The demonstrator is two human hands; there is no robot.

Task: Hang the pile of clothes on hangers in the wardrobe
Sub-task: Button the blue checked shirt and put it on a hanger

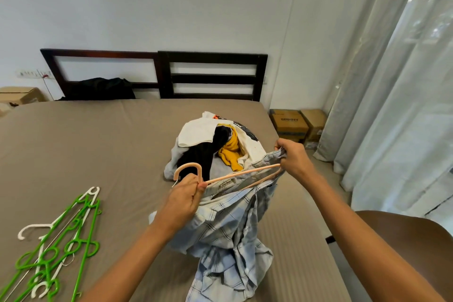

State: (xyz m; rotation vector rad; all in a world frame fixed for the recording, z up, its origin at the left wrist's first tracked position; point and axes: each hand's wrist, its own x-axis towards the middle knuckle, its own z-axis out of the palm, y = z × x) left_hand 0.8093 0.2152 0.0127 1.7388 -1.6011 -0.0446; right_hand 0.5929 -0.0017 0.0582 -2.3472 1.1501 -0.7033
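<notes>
Pale blue plaid cotton shirt being fitted onto a slim pink plastic hanger; most of the hanging is left, I judge.

On the taupe-sheeted bed, the heap of mixed clothes waits just beyond the hands. The shirt droops below them. The hanger's long axis runs hand to hand, with its hook arching away. The left hand pinches its neck, and the right hand grips its far end together with shirt fabric.

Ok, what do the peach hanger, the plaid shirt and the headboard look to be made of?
The peach hanger: likely plastic, smooth matte; thin moulded hook and arms, uniform colour. The plaid shirt: light woven fabric, probably cotton; it drapes and creases softly. The headboard: dark-stained wood by the look, slight sheen; laminate cannot be ruled out.
</notes>
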